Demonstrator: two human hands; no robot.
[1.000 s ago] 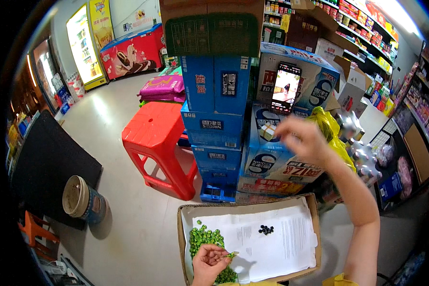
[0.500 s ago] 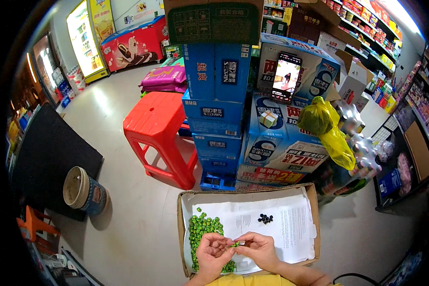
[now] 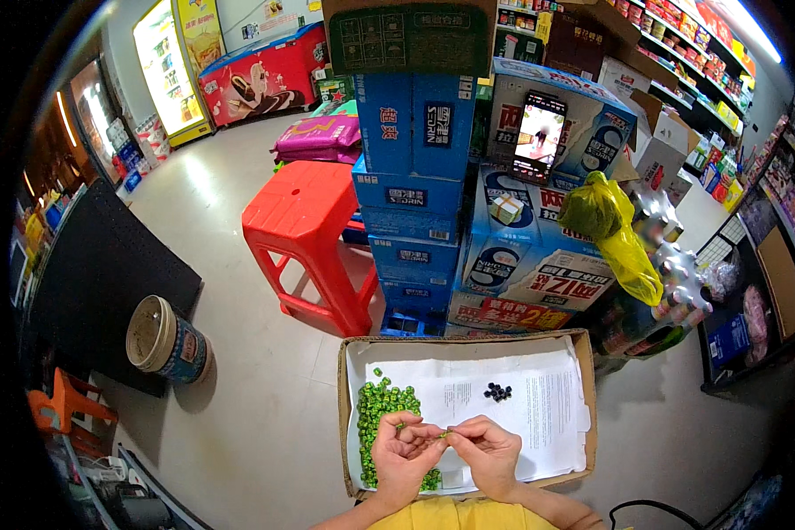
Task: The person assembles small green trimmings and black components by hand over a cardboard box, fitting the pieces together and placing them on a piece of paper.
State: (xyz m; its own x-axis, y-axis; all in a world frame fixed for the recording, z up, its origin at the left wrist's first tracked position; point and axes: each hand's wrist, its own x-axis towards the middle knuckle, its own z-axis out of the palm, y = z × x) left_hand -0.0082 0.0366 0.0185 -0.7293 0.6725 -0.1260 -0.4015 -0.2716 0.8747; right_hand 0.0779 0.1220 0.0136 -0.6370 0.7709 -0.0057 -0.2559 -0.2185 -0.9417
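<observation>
Over the front of a shallow cardboard tray (image 3: 590, 397), my left hand (image 3: 404, 455) and my right hand (image 3: 489, 452) meet fingertip to fingertip. Both pinch a small green bead-like piece (image 3: 444, 434), largely covered by the fingers. White printed paper (image 3: 543, 415) lines the tray. Along its left side spreads a heap of shiny green bead-like pieces (image 3: 385, 402), several of them under and beside my left hand. A small cluster of black bead-like pieces (image 3: 497, 391) lies on the paper beyond my right hand.
Blue cartons (image 3: 411, 199) are stacked behind the tray. A lit phone (image 3: 539, 137) leans on a box to their right, near a yellow plastic bag (image 3: 623, 252). A red stool (image 3: 305, 216) stands left of the cartons, and a bucket (image 3: 172, 340) stands further left.
The view has shifted a little, so the scene sits slightly further right. My hands stay together at the green piece, with the fingertips closed tighter over it.
</observation>
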